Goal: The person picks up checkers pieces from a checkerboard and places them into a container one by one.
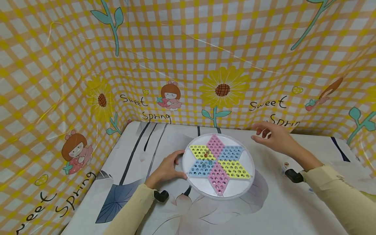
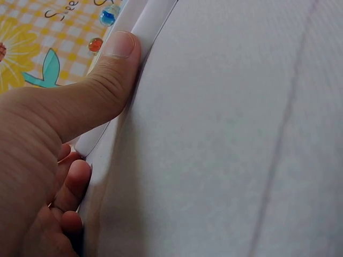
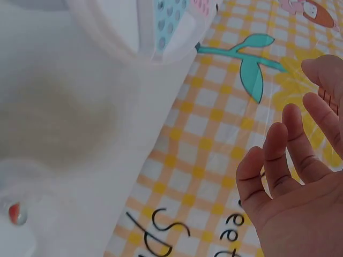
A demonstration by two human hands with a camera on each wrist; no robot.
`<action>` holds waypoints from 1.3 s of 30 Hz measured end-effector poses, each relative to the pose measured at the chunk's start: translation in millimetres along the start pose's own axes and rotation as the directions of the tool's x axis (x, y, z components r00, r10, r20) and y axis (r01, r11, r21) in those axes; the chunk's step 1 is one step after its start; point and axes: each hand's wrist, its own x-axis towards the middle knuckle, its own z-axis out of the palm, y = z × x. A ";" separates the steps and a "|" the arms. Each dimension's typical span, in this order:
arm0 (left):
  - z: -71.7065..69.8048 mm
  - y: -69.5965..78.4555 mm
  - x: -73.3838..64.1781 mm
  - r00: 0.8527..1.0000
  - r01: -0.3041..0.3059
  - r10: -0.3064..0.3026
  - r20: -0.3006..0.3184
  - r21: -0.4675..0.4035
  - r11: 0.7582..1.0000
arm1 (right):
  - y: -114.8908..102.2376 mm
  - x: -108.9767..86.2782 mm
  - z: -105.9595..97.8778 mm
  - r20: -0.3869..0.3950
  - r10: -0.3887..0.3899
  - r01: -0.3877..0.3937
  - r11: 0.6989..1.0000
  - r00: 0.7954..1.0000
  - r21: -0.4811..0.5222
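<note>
A round white Chinese checkers board (image 1: 235, 186) with a pink, yellow and blue star lies on the table. My left hand (image 1: 166, 168) grips its left rim; in the left wrist view the thumb (image 2: 122, 48) lies on the rim, with the other fingers curled lower down. Several marbles sit on the star's left part, among them an orange marble (image 2: 96, 44) and a blue marble (image 2: 109, 16). To the right of the board, my right hand (image 1: 277, 138) hangs in the air, fingers loosely bent and holding nothing.
A clear container (image 3: 32, 187) with a red-and-white marble (image 3: 17, 213) stands on the table right of the board, partly hidden by the right wrist in the head view. A yellow checked cloth (image 1: 182, 49) rises behind the table (image 1: 273, 202) and along its sides.
</note>
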 end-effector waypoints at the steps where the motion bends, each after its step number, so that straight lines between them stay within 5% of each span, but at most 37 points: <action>1: 0.0 -0.1 -0.1 1.000 0.004 -0.004 0.001 0.000 1.000 | -2.0 2.2 1.6 0.005 -0.005 0.005 1.000 1.000 0.006; 15: 0.4 -0.6 1.3 1.000 -0.008 0.008 -0.006 0.003 1.000 | -18.5 29.6 27.6 0.047 -0.073 0.071 0.997 0.996 0.041; 22: 0.9 -1.1 1.1 1.000 0.000 0.000 -0.004 0.000 1.000 | -30.4 38.0 39.7 0.142 -0.046 0.032 0.994 0.989 0.102; 39: 0.8 -3.4 1.4 1.000 -0.008 0.008 -0.001 -0.010 1.000 | -44.6 57.4 81.2 0.226 -0.105 0.058 0.978 0.968 0.202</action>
